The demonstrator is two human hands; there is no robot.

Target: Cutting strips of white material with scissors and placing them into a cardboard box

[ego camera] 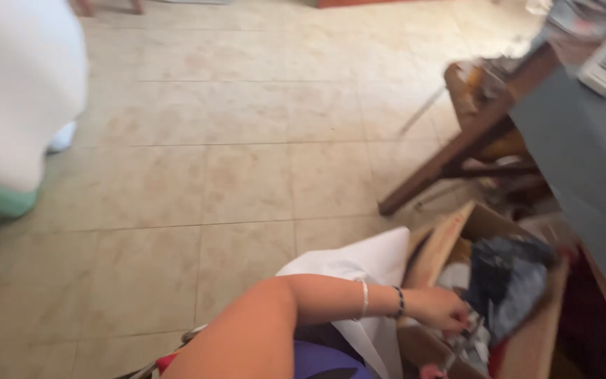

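Head view: bright, even daylight, warm cast. Motion blur across the whole frame; floor tiles (233,175) smeared, box (450,245) contents indistinct. White cloth (15,91) at upper left overexposed, detail lost. Shadows soft, darkest under the table (569,147) at right.

Floor (247,140): beige tiles with thin grout lines. On it: open cardboard box (443,245) of mixed items at lower right; brown wooden furniture legs (450,158) beside it.

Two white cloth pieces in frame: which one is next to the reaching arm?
The white cloth beside the cardboard box, just above the forearm. The other, a large white blur, sits far off at the upper left.
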